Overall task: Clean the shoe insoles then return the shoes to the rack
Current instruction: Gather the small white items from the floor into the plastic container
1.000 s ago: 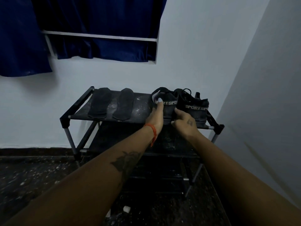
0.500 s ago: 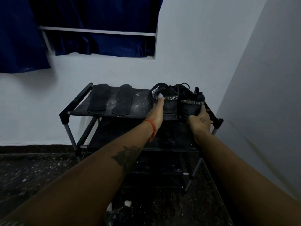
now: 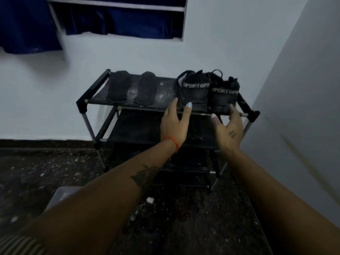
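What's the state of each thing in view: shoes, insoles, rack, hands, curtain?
left shoe: upright on the rack's top shelf, heel toward the camera, insole out
right shoe: upright beside it, touching it
two insoles: flat, side by side, left part of the top shelf
shoe rack: standing, top shelf dusty
left hand: open, holds nothing
right hand: open, holds nothing
curtain: hanging, drawn

black metal-tube shoe rack (image 3: 193, 113): dull silver poles, matt dusty fabric shelf | two flat black insoles (image 3: 117, 88): matt, cloth-like | black sport shoes (image 3: 195, 91): matt textile, scuffed | dark speckled floor (image 3: 46, 172): rough
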### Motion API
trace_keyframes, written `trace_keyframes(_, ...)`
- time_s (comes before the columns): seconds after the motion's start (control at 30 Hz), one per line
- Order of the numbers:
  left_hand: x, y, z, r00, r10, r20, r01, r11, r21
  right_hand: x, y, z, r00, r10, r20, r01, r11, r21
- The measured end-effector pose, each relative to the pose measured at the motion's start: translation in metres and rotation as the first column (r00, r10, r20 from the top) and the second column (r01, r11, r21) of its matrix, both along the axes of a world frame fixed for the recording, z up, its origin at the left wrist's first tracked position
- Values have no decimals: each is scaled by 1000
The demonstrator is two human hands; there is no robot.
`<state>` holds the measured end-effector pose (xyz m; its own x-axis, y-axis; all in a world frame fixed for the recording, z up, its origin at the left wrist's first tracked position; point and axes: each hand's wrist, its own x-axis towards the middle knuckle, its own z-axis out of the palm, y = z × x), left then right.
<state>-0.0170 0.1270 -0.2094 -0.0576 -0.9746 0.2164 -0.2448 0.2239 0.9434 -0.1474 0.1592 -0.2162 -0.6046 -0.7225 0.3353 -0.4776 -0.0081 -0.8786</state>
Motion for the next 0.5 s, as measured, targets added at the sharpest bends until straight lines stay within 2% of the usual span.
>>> trace_keyframes(0.17,26,28,-48,991,24,132,-21,1000,-23,25,26,-44,996,19,83,-21,1000,18)
trace_keyframes(0.33,63,52,-103,971,34,238,-47,998,51,57,49,-100,993,45,108,-59,990,130)
trace_keyframes(0.5,107,60,-161,941,17,337,-76,984,162,81,60,-163,976,144,164,-184,946,267)
